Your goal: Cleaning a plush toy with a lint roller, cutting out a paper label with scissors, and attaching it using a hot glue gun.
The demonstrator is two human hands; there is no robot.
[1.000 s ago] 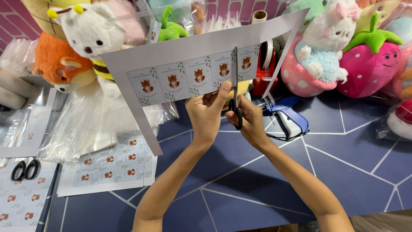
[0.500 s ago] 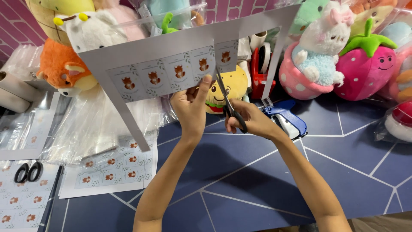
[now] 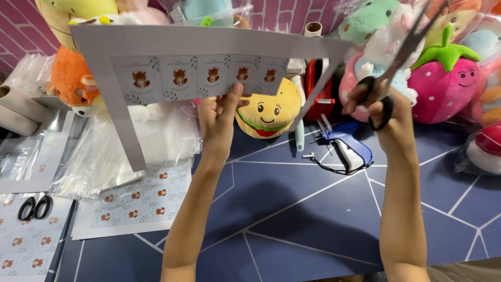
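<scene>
1. Held up high: left hand (image 3: 218, 117), fingers and thumb pinched shut on the lower edge of a grey paper sheet (image 3: 209, 49) carrying a row of small printed labels with a brown animal figure.
2. Stretched across the top of the view from ten o'clock to one o'clock, that sheet, with a long strip dangling down at nine o'clock.
3. Over at two o'clock: right hand (image 3: 383, 112), fingers closed through the black loops of the scissors (image 3: 399, 60), blades aimed up and away toward one o'clock, parted slightly, well clear of the paper.
4. Spotted between the two hands, at twelve o'clock: a yellow burger plush (image 3: 271, 112) with a smiling face.
5. Just right of it, a red tape dispenser (image 3: 319, 89) and, lower down, a blue tagging gun (image 3: 347, 149) lying on the dark blue table (image 3: 292, 230).
6. Parked at three o'clock: a pink strawberry plush (image 3: 449, 86).
7. Seen at ten o'clock: an orange plush (image 3: 70, 83), with clear plastic bags (image 3: 94, 156) heaped beneath.
8. Lying flat at seven o'clock: another label sheet (image 3: 135, 206), plus a spare pair of black scissors (image 3: 34, 207) at eight o'clock on further printed sheets.
</scene>
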